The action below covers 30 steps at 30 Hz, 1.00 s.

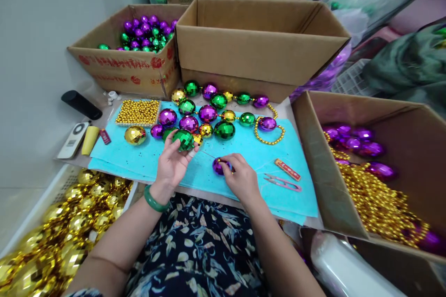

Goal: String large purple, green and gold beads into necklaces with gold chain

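My left hand (pixel 173 160) is closed around a shiny green faceted bead (pixel 183 139) above the blue cloth (pixel 135 164). To its right, my right hand (pixel 240 175) pinches with thumb and fingers at a purple bead (pixel 220 166), which is partly covered by them. A thin thread runs between the two hands. Behind them lies a strand of large green, purple and gold beads, including a purple bead (pixel 208 113), ending in a loop of small gold beads (pixel 270 141). A loose gold bead (pixel 135 135) rests to the left.
A tray of tiny gold beads (pixel 137 112) sits at the cloth's left. Thread snips (pixel 283 182) lie at the right. Cardboard boxes (pixel 251 53) stand behind, with another box (pixel 334 195) of gold strands at right. A white crate (pixel 38 202) of gold beads is at lower left.
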Tool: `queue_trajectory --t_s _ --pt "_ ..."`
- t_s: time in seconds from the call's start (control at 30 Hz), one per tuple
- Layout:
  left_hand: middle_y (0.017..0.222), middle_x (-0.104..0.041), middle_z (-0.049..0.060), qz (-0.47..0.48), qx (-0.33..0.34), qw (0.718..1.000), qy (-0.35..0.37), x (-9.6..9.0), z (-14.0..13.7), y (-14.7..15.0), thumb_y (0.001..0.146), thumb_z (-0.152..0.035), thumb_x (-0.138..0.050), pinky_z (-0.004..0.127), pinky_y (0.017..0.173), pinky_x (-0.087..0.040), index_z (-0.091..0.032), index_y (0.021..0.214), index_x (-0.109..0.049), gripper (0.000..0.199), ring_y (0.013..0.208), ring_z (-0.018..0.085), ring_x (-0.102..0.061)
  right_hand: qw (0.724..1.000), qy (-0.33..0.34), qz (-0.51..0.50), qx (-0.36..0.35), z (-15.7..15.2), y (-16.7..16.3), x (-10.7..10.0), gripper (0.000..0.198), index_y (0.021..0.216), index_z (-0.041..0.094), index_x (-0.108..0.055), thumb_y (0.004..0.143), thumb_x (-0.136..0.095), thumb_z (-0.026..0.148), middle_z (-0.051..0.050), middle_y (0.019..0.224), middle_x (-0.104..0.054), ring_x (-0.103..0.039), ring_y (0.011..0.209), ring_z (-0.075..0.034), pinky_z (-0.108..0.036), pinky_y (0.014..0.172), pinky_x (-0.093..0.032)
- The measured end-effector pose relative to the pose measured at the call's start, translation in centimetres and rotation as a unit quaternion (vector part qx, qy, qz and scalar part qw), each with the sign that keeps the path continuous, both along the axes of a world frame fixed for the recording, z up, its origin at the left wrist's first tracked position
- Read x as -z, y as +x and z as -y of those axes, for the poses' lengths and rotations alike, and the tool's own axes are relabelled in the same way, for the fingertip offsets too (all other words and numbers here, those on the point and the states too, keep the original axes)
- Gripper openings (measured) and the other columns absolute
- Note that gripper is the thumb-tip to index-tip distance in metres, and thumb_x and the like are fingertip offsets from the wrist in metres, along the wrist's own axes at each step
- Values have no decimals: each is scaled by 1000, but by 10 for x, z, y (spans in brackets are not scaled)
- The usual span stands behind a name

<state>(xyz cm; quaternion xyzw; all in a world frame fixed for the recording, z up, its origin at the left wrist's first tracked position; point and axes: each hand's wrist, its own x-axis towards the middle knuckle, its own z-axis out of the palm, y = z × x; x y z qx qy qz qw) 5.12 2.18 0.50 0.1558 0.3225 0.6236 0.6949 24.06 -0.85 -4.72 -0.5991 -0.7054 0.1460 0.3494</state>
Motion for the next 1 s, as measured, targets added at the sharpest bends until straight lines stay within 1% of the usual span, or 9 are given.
queue_trajectory --t_s 0.1,0.2,0.3,0.4,0.53,0.63,0.77,0.87,1.0 --pt "91 -66 1 -3 -9 1000 3 -3 0 -3 71 -24 -71 41 86 -52 -25 102 -54 35 84 20 -66 998 -12 54 22 -2 -2 -3 20 92 21 -69 88 -50 24 -8 97 -68 -64 89 -23 -34 74 -51" --pt "90 -66 0 -6 -8 1000 15 -8 0 -3 71 -24 -71 42 84 -53 -25 103 -53 36 83 20 -67 999 -19 34 -12 -4 -7 -8 21 99 21 -68 85 -51 21 -9 106 -67 -63 96 -23 -34 79 -51" --pt "91 -66 0 -6 -1 1000 24 -13 1 -3 71 -24 -71 43 85 -52 -25 104 -53 37 82 20 -67 998 -40 -32 -38 -8 -11 -10 17 91 22 -68 84 -53 21 -6 95 -70 -65 86 -20 -32 77 -51" --pt "91 -66 0 -5 -4 1000 27 -15 1 -6 71 -25 -71 43 86 -52 -25 105 -53 38 84 20 -67 991 -55 -124 -13 -12 -13 -9 14 78 20 -68 82 -56 26 -5 79 -69 -63 73 -18 -30 70 -50" --pt "96 -65 1 -14 11 999 39 -11 1 -13 73 -27 -71 40 83 -53 -26 108 -52 40 86 20 -66 975 -59 -214 4 -12 -11 -9 15 73 19 -69 79 -61 30 -4 74 -68 -60 66 -16 -29 63 -48" --pt "102 -62 1 -62 8 995 74 -6 4 -14 74 -24 -71 36 82 -53 -28 110 -52 41 86 17 -64 969 -46 -244 7 -7 -12 -10 15 72 20 -70 78 -61 30 -4 72 -68 -60 65 -16 -29 62 -47" --pt "107 -59 2 -117 -14 985 123 -3 9 -12 73 -20 -72 33 85 -51 -28 111 -55 43 89 15 -60 963 -42 -265 9 -2 -12 -7 14 70 20 -70 76 -63 31 -4 69 -68 -62 66 -18 -31 63 -49" --pt "106 -59 3 -120 -6 983 141 -3 11 -10 70 -20 -74 31 87 -48 -27 111 -57 45 93 15 -58 959 -45 -281 3 0 -9 -4 13 70 20 -70 75 -65 31 -4 69 -68 -62 66 -18 -31 62 -50" --pt "108 -58 3 -101 38 983 147 -6 11 -13 68 -22 -76 31 87 -47 -26 111 -58 46 95 17 -57 951 -59 -304 -14 1 -4 0 11 71 21 -71 74 -67 30 -4 70 -68 -61 64 -17 -30 59 -49"
